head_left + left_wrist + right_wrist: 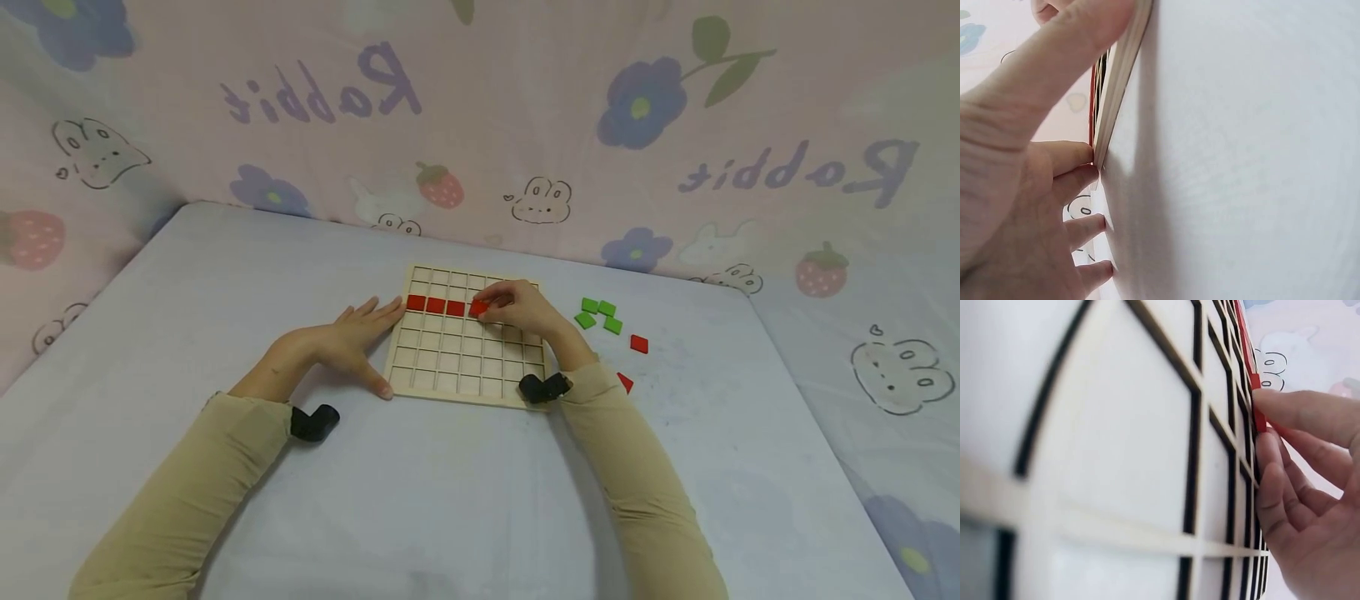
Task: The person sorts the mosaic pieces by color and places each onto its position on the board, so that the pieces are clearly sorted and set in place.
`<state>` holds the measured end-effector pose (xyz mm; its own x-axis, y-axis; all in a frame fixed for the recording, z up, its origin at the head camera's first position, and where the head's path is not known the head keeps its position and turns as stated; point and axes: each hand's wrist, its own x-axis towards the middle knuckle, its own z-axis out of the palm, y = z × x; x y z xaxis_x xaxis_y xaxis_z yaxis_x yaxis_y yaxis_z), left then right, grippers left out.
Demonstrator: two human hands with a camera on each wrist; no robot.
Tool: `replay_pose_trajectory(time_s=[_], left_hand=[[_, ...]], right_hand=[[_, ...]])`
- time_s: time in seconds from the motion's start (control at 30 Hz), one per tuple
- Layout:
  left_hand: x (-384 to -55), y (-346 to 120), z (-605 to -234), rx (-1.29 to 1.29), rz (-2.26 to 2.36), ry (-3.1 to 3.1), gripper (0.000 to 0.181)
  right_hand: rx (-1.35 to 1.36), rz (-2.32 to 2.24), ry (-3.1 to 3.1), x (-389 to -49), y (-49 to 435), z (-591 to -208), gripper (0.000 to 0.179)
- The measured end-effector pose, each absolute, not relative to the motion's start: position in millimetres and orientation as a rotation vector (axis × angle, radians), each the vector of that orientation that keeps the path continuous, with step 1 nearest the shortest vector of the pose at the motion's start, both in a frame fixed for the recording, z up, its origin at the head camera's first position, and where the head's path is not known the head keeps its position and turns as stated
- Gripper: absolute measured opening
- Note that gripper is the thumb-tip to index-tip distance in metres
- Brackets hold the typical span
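Observation:
A square wooden grid board (450,362) lies on the table, with three red square tiles (436,306) side by side in one row at its left. My right hand (521,307) pinches another red tile (477,308) over the same row, just right of those three. In the right wrist view, thumb and fingers hold this red tile (1259,406) at the grid's surface. My left hand (352,337) is spread at the board's left side. Its thumb and fingers touch the board edge (1119,81) in the left wrist view.
Several green tiles (590,306) lie on the table right of the board. Near them sit a loose red tile (639,343) and another red piece (625,382), partly hidden by the right sleeve. A patterned cloth (480,125) hangs behind the table.

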<state>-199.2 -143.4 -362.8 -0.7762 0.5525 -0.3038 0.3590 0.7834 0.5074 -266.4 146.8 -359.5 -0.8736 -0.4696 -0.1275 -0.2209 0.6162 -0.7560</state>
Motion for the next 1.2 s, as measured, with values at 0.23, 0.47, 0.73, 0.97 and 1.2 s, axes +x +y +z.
replay_pose_trajectory(time_s=[0.23,0.47,0.73,0.97,1.2], left_hand=[[-198.5,-143.5,-362.0,0.681,0.587,2.532,0.127],[-196.3,-144.5,-359.9,0.687,0.607,2.525,0.126],[-194.9,-145.6,-359.6,0.691,0.606,2.526,0.126],[-194.8,-144.9,-359.5,0.696,0.613,2.518,0.125],[-195.3,-145.6,-360.8,0.708,0.618,2.533,0.125]], right_hand=[[-0.568,-1.096,2.533,-266.5,144.2,-358.3,0.031],[-0.578,-1.079,2.524,-269.7,143.6,-360.9,0.032],[-0.58,-1.065,2.478,-268.0,146.2,-360.8,0.038],[-0.569,-1.123,2.441,-261.7,158.9,-360.9,0.045],[-0.585,-1.19,2.405,-258.1,169.0,-360.9,0.047]])
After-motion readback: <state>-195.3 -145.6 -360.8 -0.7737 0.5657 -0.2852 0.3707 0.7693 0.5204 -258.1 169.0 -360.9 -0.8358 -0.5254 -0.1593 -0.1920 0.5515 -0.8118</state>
